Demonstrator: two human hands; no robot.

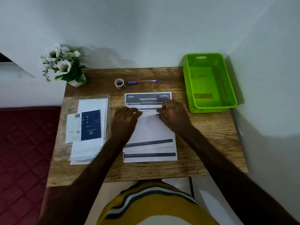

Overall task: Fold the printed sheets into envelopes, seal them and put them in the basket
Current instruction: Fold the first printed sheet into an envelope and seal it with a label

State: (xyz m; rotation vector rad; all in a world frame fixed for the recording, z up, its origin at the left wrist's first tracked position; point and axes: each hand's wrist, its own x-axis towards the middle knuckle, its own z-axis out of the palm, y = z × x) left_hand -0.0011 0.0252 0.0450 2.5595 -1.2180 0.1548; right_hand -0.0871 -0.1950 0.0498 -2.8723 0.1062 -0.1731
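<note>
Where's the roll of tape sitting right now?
In the head view, the roll of tape stands near the table's far edge, just left of the blue pen and beyond the printed sheets.

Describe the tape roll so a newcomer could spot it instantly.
Start at the wooden table and go to its far edge by the wall, between the flower pot and the green basket. The tape roll lies just left of the blue pen, beyond the printed sheets: the only small ring there.
</note>
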